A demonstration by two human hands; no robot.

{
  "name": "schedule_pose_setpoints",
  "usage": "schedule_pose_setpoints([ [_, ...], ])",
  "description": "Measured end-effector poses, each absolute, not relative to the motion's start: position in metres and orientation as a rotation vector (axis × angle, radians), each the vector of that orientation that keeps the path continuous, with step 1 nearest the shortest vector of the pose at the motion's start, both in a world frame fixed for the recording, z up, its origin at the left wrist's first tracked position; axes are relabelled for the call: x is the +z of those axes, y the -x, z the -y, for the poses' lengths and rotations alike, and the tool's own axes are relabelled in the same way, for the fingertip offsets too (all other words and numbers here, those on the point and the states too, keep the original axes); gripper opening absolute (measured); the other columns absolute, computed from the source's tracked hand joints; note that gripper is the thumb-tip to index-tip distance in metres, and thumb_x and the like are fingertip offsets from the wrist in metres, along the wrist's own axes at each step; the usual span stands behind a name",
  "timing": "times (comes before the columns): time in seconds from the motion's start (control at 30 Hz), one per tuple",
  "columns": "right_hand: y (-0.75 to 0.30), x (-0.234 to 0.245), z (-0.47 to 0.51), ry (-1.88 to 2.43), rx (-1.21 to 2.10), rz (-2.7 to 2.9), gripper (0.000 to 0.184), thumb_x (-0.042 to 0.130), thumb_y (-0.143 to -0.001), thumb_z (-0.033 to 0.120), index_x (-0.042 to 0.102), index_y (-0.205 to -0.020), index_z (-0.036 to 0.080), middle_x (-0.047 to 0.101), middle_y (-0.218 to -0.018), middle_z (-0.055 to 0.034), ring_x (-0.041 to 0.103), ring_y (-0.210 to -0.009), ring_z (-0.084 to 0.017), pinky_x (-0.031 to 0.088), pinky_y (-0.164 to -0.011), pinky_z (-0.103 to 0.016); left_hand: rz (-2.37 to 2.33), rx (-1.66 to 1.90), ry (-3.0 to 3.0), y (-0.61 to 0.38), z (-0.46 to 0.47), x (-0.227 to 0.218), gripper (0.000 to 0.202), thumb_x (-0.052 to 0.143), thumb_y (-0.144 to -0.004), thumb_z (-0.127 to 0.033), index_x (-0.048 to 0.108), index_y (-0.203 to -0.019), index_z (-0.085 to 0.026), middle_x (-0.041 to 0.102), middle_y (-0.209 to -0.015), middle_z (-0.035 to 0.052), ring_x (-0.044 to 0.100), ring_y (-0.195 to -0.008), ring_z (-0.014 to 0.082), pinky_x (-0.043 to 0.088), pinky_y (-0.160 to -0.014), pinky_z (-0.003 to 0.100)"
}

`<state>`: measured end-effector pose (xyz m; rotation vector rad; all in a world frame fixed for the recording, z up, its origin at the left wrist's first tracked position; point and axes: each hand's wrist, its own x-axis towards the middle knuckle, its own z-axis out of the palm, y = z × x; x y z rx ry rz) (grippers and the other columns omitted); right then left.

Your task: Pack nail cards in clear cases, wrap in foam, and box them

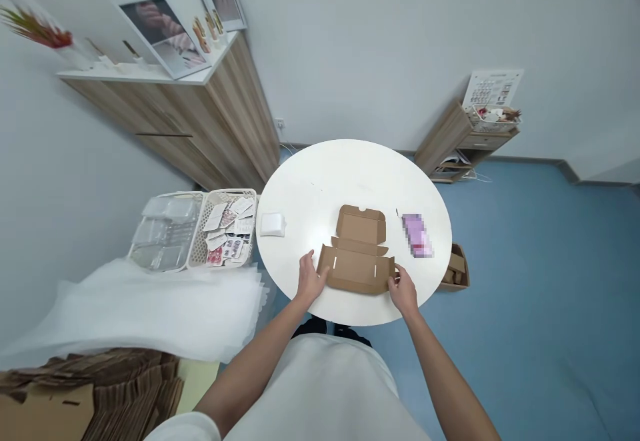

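Note:
A brown cardboard mailer box, partly folded with its lid flap open toward the far side, lies on the round white table near the front edge. My left hand grips the box's left side flap, fingers curled on it. At the right end, my right hand pinches the right side flap. A small white packet lies at the table's left edge. To the right of the box lies a pink and white item, blurred.
Two white baskets stand left of the table, one with clear trays, one with small cards. White foam sheets and flat cardboard blanks lie at lower left. A cardboard carton sits on the blue floor. Wooden cabinets stand against the wall.

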<state>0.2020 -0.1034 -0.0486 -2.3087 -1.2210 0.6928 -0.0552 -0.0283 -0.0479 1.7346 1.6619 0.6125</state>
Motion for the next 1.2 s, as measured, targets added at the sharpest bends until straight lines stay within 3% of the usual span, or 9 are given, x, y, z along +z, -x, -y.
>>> schedule_pose_setpoints([
  [0.1,-0.197,-0.05,0.102,2.43,0.482,1.212,0.061,0.044,-0.07,0.032,0.032,-0.127,0.014,0.046,-0.116,-0.0136,0.042,-0.106,-0.028,0.035,-0.084,-0.039,-1.591,0.509,-2.077,0.051,0.029,-0.037,0.069,0.054,-0.07,-0.045,0.029,-0.127,-0.016,0.028,-0.131,0.0162,0.025,-0.122,0.0298,0.026,-0.096,0.046],
  [0.27,-0.194,-0.043,0.093,2.482,0.467,1.248,0.06,0.045,-0.072,0.036,0.031,-0.128,0.019,0.041,-0.123,-0.012,0.036,-0.113,-0.03,0.029,-0.089,-0.044,-1.147,0.111,-2.493,0.04,0.04,-0.029,0.068,0.063,-0.057,-0.053,0.045,-0.115,-0.021,0.028,-0.135,0.0129,0.017,-0.125,0.0339,0.01,-0.098,0.054],
  [0.5,-0.223,-0.036,0.04,2.336,0.737,1.254,0.062,0.046,-0.071,0.044,0.033,-0.127,0.02,0.044,-0.123,-0.0102,0.039,-0.114,-0.026,0.032,-0.091,-0.038,-1.112,-0.107,-2.539,0.024,0.041,-0.044,0.046,0.06,-0.066,-0.021,0.047,-0.11,-0.02,0.044,-0.122,0.0117,0.029,-0.12,0.0287,0.006,-0.098,0.054],
  [0.63,-0.234,-0.036,0.005,2.221,0.96,1.227,0.058,0.044,-0.072,0.045,0.036,-0.125,0.022,0.046,-0.123,-0.0085,0.046,-0.109,-0.023,0.038,-0.085,-0.033,-1.21,-0.187,-2.47,0.019,0.043,-0.046,0.036,0.049,-0.068,-0.005,0.052,-0.101,-0.017,0.055,-0.098,0.0086,0.049,-0.098,0.0225,0.006,-0.098,0.053],
  [0.73,-0.238,-0.042,-0.011,2.176,1.034,1.277,0.052,0.043,-0.074,0.042,0.041,-0.122,0.022,0.047,-0.123,-0.0079,0.047,-0.108,-0.021,0.037,-0.087,-0.032,-1.29,-0.228,-2.464,0.014,0.049,-0.048,0.032,0.042,-0.069,0.0,0.054,-0.094,-0.017,0.056,-0.088,0.006,0.053,-0.085,0.0191,0.008,-0.098,0.052],
  [0.93,-0.248,-0.064,-0.025,2.056,1.036,1.365,0.041,0.041,-0.075,0.033,0.05,-0.112,0.018,0.056,-0.112,-0.0069,0.051,-0.102,-0.018,0.039,-0.087,-0.032,-1.408,-0.178,-2.484,0.004,0.066,-0.056,0.028,0.035,-0.076,-0.002,0.056,-0.083,-0.019,0.057,-0.083,0.0043,0.054,-0.081,0.0174,0.013,-0.097,0.049],
  [1.07,-0.249,-0.069,-0.026,2.021,0.962,1.389,0.033,0.04,-0.074,0.029,0.058,-0.1,0.018,0.061,-0.101,-0.0057,0.055,-0.094,-0.018,0.041,-0.083,-0.032,-1.443,-0.192,-2.426,-0.003,0.071,-0.054,0.031,0.034,-0.077,-0.003,0.054,-0.092,-0.019,0.056,-0.089,0.0057,0.055,-0.084,0.0183,0.017,-0.096,0.047],
  [1.2,-0.244,-0.061,-0.024,1.956,0.936,1.412,0.032,0.039,-0.074,0.027,0.059,-0.099,0.018,0.062,-0.098,-0.006,0.056,-0.091,-0.018,0.042,-0.08,-0.032,-1.519,-0.175,-2.386,-0.01,0.067,-0.052,0.047,0.033,-0.075,-0.002,0.041,-0.118,-0.022,0.046,-0.12,0.0107,0.051,-0.1,0.0208,0.026,-0.094,0.043],
])
